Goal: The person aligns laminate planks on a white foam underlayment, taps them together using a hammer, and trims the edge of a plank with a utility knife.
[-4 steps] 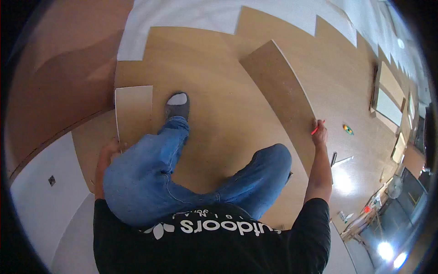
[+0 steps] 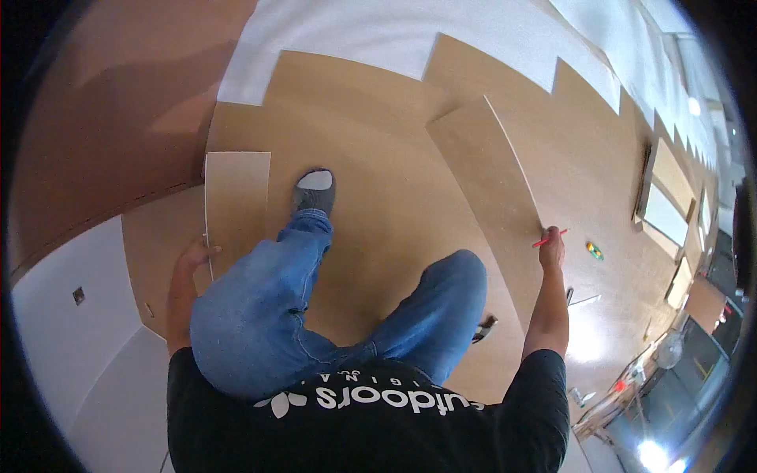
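Note:
My left hand (image 2: pixel 195 254) grips the outer edge of a short tan board (image 2: pixel 236 185) lying at the left, beside my socked foot (image 2: pixel 315 189). On my right, my right hand (image 2: pixel 553 248) holds a red pencil (image 2: pixel 542 242) crosswise at the edge of a long, loose tan plank (image 2: pixel 493 189), which lies at a slant. A small yellow-green tool (image 2: pixel 595 251) sits just beyond that hand. A thin metal ruler-like tool (image 2: pixel 583 301) lies beside my right forearm, and a dark tool (image 2: pixel 486 325) shows by my bent knee.
Laid boards (image 2: pixel 371 94) end in steps against white underlay (image 2: pixel 355 31). A brown panel (image 2: pixel 118 94) and a white wall (image 2: pixel 67 323) with an outlet (image 2: pixel 79 296) border the left. Stacked planks (image 2: pixel 662 209) and assorted clutter (image 2: pixel 619 394) line the right.
The pencil in my right hand has turned to lie more level. The view has shifted slightly, and more of the dark tool by my knee shows. My left hand stays at the short board.

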{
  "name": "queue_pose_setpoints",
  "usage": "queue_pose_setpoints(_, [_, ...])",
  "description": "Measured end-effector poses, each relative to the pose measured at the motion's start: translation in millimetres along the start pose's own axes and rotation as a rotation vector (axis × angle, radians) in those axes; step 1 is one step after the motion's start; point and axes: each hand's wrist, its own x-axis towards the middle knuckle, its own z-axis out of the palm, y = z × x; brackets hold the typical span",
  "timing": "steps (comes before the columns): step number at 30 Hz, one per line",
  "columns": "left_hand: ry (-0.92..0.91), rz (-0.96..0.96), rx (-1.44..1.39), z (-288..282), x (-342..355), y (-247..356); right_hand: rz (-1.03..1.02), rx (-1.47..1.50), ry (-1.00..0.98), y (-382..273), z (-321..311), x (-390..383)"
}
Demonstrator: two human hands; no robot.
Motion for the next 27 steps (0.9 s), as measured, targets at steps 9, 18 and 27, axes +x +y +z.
queue_pose_setpoints(9, [0.190,-0.059,-0.596,79.9,71.6,-94.9,-0.244,-0.137,-0.100,-76.1,13.3,-17.8])
queue_pose_setpoints(18, [0.981,-0.016,-0.493,58.1,-2.5,-71.9,-0.870,-0.323,-0.194,-281.3,32.0,41.7])
queue_pose_setpoints(27, [0.933,0.402,-0.521,-19.6,-35.6,135.6,-0.752,-0.407,-0.356,-408.6,31.3,27.4])
